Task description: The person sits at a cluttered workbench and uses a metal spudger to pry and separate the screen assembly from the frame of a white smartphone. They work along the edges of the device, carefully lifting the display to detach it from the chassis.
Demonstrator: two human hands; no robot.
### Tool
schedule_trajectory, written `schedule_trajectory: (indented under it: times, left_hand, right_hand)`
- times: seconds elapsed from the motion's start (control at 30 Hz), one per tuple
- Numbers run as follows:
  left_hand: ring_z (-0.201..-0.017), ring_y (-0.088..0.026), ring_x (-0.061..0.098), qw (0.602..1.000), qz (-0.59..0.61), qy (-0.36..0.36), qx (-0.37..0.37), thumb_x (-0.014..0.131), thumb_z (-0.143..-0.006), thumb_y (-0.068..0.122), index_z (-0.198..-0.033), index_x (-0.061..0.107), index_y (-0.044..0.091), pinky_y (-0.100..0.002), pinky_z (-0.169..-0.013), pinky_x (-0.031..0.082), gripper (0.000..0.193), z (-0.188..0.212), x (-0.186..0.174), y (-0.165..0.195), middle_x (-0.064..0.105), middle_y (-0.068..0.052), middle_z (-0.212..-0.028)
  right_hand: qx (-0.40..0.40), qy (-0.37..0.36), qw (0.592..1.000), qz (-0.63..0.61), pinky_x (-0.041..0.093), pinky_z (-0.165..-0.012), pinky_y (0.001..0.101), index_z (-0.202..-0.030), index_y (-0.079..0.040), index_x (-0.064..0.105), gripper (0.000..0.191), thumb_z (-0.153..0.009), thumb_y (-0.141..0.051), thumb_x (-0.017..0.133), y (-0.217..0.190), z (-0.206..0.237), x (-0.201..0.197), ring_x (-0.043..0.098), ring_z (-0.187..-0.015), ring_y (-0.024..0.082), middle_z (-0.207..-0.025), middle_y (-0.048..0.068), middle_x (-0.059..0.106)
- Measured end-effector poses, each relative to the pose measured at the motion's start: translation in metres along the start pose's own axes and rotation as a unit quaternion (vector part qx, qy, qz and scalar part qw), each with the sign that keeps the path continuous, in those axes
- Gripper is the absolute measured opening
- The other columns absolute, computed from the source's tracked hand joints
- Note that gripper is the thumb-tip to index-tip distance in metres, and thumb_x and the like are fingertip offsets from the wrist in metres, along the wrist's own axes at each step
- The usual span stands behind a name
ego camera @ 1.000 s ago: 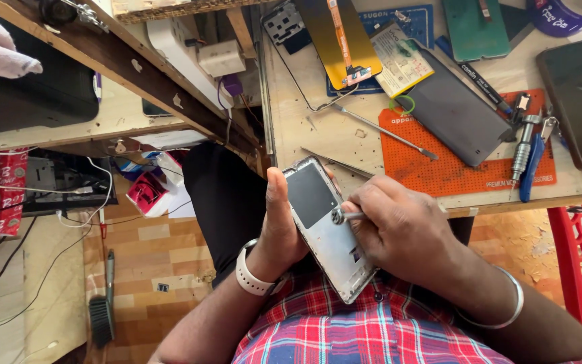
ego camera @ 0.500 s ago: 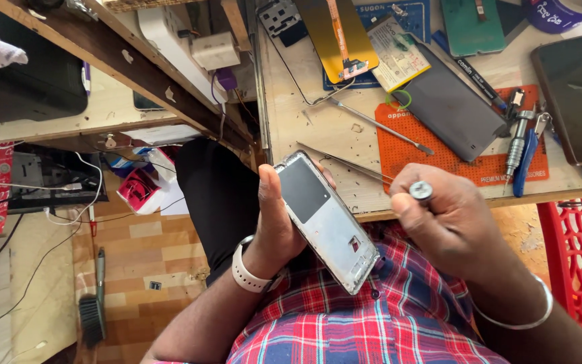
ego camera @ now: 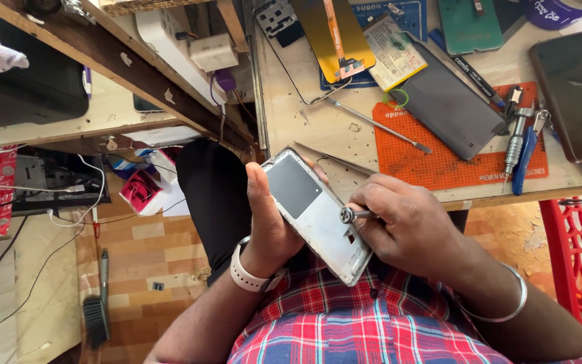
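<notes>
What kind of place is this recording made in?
Most likely a phone repair bench. The left hand holds an opened phone, the right hand a small screwdriver; an orange work mat and more phones lie on the table.

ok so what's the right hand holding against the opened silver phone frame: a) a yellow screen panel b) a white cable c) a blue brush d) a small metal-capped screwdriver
d: the right hand pinches a small metal-capped screwdriver against the opened silver phone frame, which the left hand grips.
</notes>
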State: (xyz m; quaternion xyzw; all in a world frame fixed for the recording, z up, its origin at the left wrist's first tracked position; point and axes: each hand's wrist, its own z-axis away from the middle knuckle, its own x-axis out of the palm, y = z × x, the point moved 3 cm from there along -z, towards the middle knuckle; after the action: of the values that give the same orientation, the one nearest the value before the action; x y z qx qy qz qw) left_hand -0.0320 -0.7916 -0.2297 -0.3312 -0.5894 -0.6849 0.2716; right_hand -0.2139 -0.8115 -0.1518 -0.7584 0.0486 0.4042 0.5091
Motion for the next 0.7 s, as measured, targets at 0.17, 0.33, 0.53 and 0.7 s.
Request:
schedule_trajectory:
  times: [0.17,0.33,0.53,0.7]
  left_hand:
    - [-0.094,-0.021,0.065,0.999,0.025,0.009,0.022,0.042,-0.099,0.078,-0.121,0.055,0.004,-0.034,-0.082,0.055,0.079,-0.0005,-0.0011,-0.0026,0.062,-0.014,-0.112]
    - [-0.093,-0.021,0.063,0.999,0.014,0.003,0.033,0.045,-0.097,0.079,-0.124,0.053,0.005,-0.034,-0.081,0.054,0.078,0.0022,-0.0024,-0.0058,0.061,-0.013,-0.112]
    - [-0.092,-0.019,0.062,0.998,-0.019,0.007,0.052,0.046,-0.097,0.078,-0.124,0.052,0.006,-0.033,-0.078,0.053,0.078,0.0035,-0.0024,-0.0077,0.061,-0.013,-0.112]
    - [-0.094,-0.019,0.062,0.998,-0.020,0.018,0.055,0.045,-0.098,0.078,-0.123,0.054,0.006,-0.033,-0.081,0.052,0.076,0.0038,-0.0034,-0.0062,0.062,-0.013,-0.111]
  right_hand:
    - [-0.022,0.039,0.998,0.041,0.053,-0.057,0.0385,-0.092,-0.006,0.066,0.011,-0.090,-0.014,0.073,-0.0027,0.0021,0.0046,0.068,-0.068,0.029,-0.085,0.010,0.066]
    - [-0.052,0.053,0.995,0.071,0.053,-0.056,0.0394,-0.090,-0.006,0.065,0.012,-0.089,-0.014,0.074,-0.0033,0.0034,0.0062,0.067,-0.066,0.030,-0.084,0.010,0.065]
    - [-0.081,0.028,0.992,0.089,0.054,-0.057,0.0403,-0.090,-0.005,0.064,0.012,-0.087,-0.011,0.073,-0.0035,0.0025,0.0021,0.066,-0.066,0.031,-0.085,0.011,0.064]
    - [-0.064,0.017,0.994,0.081,0.053,-0.057,0.0413,-0.091,-0.005,0.062,0.013,-0.087,-0.012,0.073,-0.0031,0.0032,-0.0008,0.066,-0.067,0.032,-0.087,0.012,0.064]
